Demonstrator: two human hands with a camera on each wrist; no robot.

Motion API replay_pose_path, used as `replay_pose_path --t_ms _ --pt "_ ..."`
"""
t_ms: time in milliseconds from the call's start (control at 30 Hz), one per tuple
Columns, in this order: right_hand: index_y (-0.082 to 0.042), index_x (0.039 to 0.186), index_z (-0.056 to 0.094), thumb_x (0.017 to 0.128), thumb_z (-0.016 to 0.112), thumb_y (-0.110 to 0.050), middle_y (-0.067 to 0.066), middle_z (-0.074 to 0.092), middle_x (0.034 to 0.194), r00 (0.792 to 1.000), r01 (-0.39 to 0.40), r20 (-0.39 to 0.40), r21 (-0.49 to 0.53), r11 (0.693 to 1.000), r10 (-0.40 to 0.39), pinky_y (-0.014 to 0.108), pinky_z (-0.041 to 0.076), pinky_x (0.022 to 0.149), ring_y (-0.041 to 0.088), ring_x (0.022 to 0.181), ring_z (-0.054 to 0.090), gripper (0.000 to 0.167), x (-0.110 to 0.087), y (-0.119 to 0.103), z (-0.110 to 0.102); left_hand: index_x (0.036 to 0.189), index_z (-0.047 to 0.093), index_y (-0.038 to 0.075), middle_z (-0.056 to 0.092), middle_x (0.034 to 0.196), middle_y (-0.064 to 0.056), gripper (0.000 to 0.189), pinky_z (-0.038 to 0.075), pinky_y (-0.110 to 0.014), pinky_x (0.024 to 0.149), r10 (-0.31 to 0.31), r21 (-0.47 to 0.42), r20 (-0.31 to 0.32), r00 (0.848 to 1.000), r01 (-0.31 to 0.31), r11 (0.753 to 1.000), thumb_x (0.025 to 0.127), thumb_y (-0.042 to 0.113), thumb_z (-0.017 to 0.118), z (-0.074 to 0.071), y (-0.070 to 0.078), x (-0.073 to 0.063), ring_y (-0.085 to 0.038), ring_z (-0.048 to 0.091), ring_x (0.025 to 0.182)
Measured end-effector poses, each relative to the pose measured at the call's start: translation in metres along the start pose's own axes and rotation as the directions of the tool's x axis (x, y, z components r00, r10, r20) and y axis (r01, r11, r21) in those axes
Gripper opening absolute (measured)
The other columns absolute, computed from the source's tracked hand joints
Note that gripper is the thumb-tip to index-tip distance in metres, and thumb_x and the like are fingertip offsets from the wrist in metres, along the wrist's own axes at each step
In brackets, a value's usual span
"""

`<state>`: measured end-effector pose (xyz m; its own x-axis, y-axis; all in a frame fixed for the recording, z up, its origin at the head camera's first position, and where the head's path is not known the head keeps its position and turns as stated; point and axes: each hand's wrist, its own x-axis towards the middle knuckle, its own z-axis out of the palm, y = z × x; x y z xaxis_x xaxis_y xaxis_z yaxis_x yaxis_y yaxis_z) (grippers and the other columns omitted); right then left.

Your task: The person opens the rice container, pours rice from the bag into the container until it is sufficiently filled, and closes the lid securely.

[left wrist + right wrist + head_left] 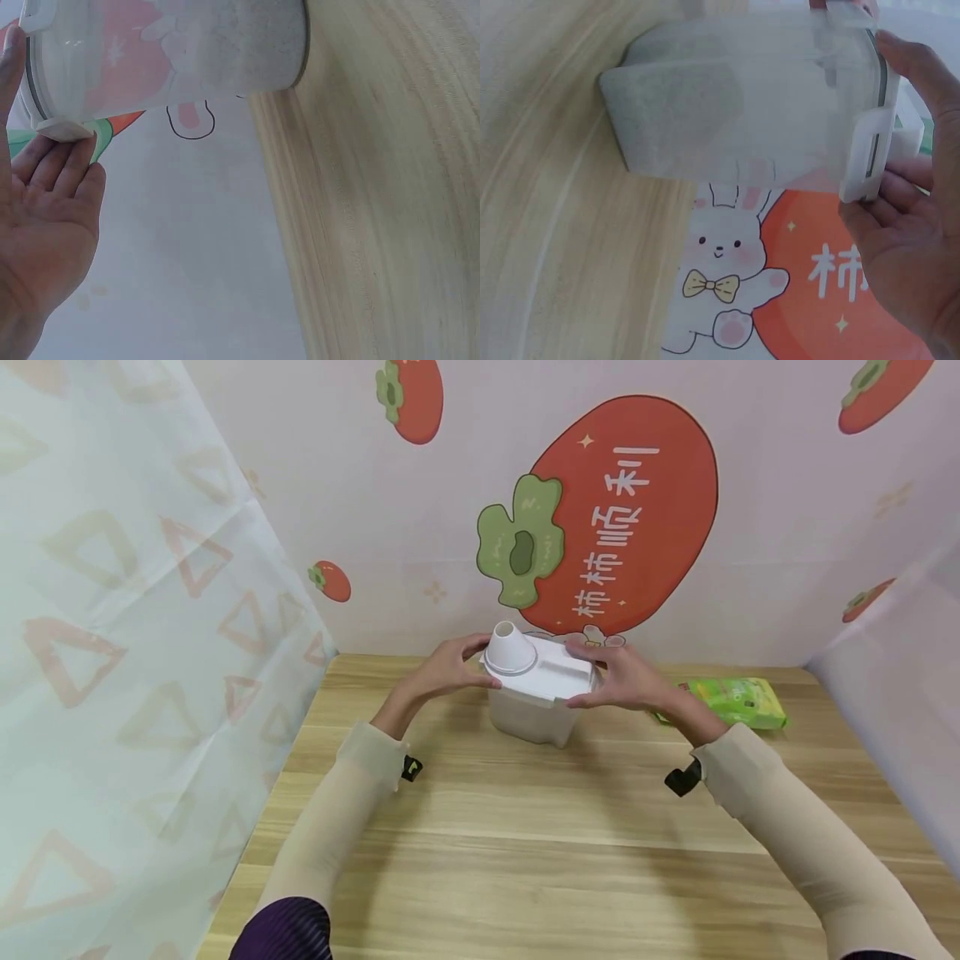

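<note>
A translucent plastic storage container [528,718] appears to stand on the wooden table. Its white lid [551,670] carries a cone-shaped spout [512,647] on the left. Pale contents show through the wall in the right wrist view. My left hand [450,667] holds the lid's left end, thumb on the near side and fingers on the far side. At the other end, my right hand [626,678] grips the lid between thumb and fingers. Its fingers lie by a white side latch [866,157]. Against my left fingers sits another clip [66,129] on the lid's rim.
A green and yellow soft packet [738,702] lies on the table [525,843] behind my right forearm. Close behind the container rises a wall covering [420,527] printed with persimmons. Patterned sheets [150,652] border the table on the left and right.
</note>
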<state>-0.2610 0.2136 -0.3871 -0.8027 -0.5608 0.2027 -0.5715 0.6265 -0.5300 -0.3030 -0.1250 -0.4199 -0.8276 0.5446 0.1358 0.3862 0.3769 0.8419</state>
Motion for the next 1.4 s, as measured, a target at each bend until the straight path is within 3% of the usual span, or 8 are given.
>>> replay_pose_path --t_ms 200,433,600,733,900,967,1233,1400 --pt "-0.008 0.155 0.053 0.076 0.098 -0.030 0.015 0.062 0.145 0.994 0.014 0.103 0.081 0.997 -0.022 0.036 0.049 0.086 0.026 0.111 0.054 0.094 0.012 0.016 -0.010 0.145 0.064 0.005 0.067 0.145 -0.011 0.081 0.045 -0.037 0.119 0.008 0.062 -0.083 0.997 -0.003 0.998 0.075 0.028 0.099 0.001 0.005 -0.009 -0.028 0.060 0.139" --pt "-0.007 0.159 0.047 0.080 0.095 -0.018 0.012 0.055 0.157 0.974 -0.024 0.225 0.216 0.976 -0.026 0.016 0.047 0.097 0.024 0.125 0.055 0.093 0.026 0.032 -0.018 0.138 0.070 0.003 0.071 0.136 -0.013 0.076 0.053 -0.038 0.111 0.030 0.050 -0.154 0.988 -0.023 0.998 0.072 0.026 0.101 0.006 0.005 -0.015 -0.027 0.067 0.130" --pt "-0.006 0.161 0.043 0.082 0.092 -0.013 0.011 0.046 0.165 0.959 -0.026 0.277 0.298 0.954 -0.060 0.011 0.041 0.107 0.027 0.143 0.047 0.093 0.033 0.039 -0.021 0.134 0.073 0.004 0.074 0.131 -0.012 0.073 0.055 -0.039 0.108 0.055 0.047 -0.197 0.979 -0.046 0.998 0.070 0.024 0.102 0.009 0.004 -0.016 -0.026 0.069 0.126" --pt "-0.008 0.163 0.041 0.084 0.091 -0.013 0.011 0.041 0.168 0.954 -0.034 0.292 0.325 0.945 -0.066 0.018 0.041 0.113 0.029 0.147 0.043 0.094 0.034 0.040 -0.022 0.133 0.074 0.004 0.074 0.130 -0.013 0.073 0.055 -0.045 0.108 0.068 0.037 -0.210 0.975 -0.061 0.997 0.069 0.023 0.102 0.010 0.004 -0.016 -0.028 0.070 0.125" --pt "-0.008 0.165 0.037 0.084 0.090 -0.013 0.011 0.039 0.169 0.955 -0.040 0.291 0.338 0.940 -0.065 0.047 0.038 0.123 0.029 0.148 0.041 0.096 0.031 0.039 -0.021 0.134 0.073 0.004 0.074 0.131 -0.013 0.073 0.055 -0.041 0.108 0.069 0.059 -0.206 0.976 -0.057 0.997 0.070 0.025 0.102 0.010 0.005 -0.018 -0.028 0.070 0.125" --pt "-0.007 0.165 0.036 0.085 0.090 -0.013 0.012 0.039 0.168 0.956 -0.033 0.286 0.338 0.941 -0.069 0.054 0.036 0.123 0.030 0.148 0.041 0.097 0.029 0.038 -0.020 0.135 0.072 0.004 0.073 0.132 -0.013 0.074 0.055 -0.038 0.108 0.067 0.077 -0.202 0.977 -0.053 0.996 0.071 0.027 0.101 0.010 0.004 -0.018 -0.027 0.069 0.126" --pt "-0.006 0.163 0.042 0.083 0.091 -0.011 0.014 0.050 0.157 0.974 -0.057 0.224 0.330 0.942 -0.020 0.044 0.041 0.120 0.033 0.145 0.047 0.093 0.018 0.035 -0.022 0.143 0.067 0.007 0.070 0.140 -0.008 0.079 0.049 -0.041 0.115 0.064 0.147 -0.165 0.984 -0.040 0.988 0.076 0.035 0.098 0.011 0.006 -0.018 -0.025 0.062 0.136" --pt "-0.002 0.160 0.044 0.082 0.092 -0.007 0.017 0.047 0.162 0.980 -0.075 0.197 0.342 0.937 0.007 0.048 0.040 0.118 0.038 0.151 0.043 0.092 0.011 0.038 -0.024 0.148 0.063 0.008 0.066 0.146 -0.009 0.083 0.046 -0.042 0.118 0.066 0.155 -0.143 0.988 -0.043 0.987 0.078 0.037 0.096 0.012 0.008 -0.017 -0.026 0.058 0.140"
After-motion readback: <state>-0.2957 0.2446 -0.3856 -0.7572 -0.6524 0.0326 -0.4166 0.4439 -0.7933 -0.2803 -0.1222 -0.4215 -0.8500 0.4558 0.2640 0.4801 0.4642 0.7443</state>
